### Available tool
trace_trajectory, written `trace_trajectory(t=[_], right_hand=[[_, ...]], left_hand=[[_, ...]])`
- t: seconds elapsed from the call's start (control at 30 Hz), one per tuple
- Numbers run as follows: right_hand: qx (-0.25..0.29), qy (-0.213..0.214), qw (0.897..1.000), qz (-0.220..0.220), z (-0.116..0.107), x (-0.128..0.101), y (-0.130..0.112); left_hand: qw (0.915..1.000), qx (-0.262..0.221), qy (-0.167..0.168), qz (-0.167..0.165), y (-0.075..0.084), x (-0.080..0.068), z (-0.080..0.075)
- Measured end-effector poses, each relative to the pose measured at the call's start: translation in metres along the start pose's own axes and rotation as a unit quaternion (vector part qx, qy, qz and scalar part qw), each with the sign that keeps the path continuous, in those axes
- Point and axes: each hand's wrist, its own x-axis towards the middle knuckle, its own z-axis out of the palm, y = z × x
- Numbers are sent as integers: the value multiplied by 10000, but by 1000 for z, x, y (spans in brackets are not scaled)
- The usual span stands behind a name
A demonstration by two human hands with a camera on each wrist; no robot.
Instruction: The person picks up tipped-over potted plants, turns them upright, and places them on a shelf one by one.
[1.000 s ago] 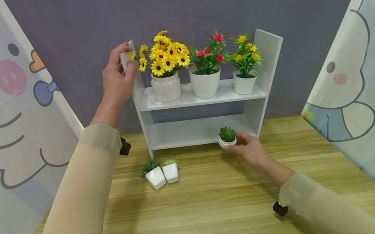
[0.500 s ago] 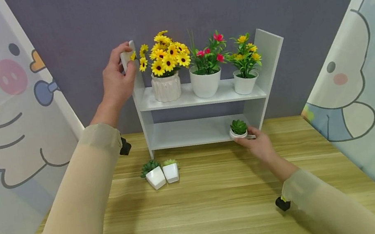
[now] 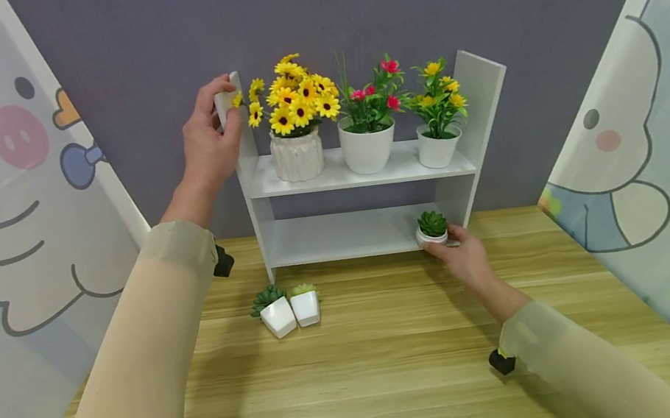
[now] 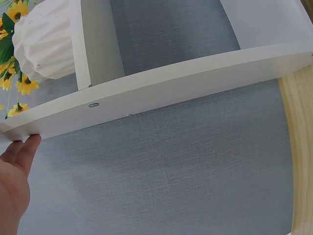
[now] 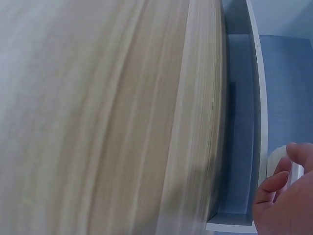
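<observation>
My left hand (image 3: 211,135) grips the top of the left side panel of a white two-tier shelf (image 3: 372,228); in the left wrist view its fingertips (image 4: 30,147) lie against the panel's outer face. At the right end of the lower tier, my right hand (image 3: 467,260) holds a small round white pot with a green succulent (image 3: 432,224), fingers and thumb round the pot. The right wrist view has the white pot (image 5: 277,159) partly hidden behind the fingers, close over the lower board. The succulent stands upright.
On the upper tier stand yellow sunflowers in a ribbed pot (image 3: 297,156), a red-flowered plant (image 3: 369,147) and a small yellow-flowered plant (image 3: 438,146). Two white square succulent pots (image 3: 278,317) lie tipped over on the wooden table (image 3: 366,383), before the shelf's left end. A grey wall rises behind.
My right hand has moved right and slightly back with the succulent, from the front of the shelf to the lower tier's right end. The left hand keeps its place on the panel.
</observation>
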Motion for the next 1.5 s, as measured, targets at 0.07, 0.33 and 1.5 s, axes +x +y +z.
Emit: trace_trajectory(t=[0.07,0.33,1.5], right_hand=[[-2,70,10000,16,1,1,1],[264,342,9990,85,6,2,1],[854,452,9952,148,13,8,4]], left_hand=[[10000,16,-5,-22,0,0,0],[10000,17,-17,-55,1,0,-1],[10000,0,-4,52,-2,0,0]])
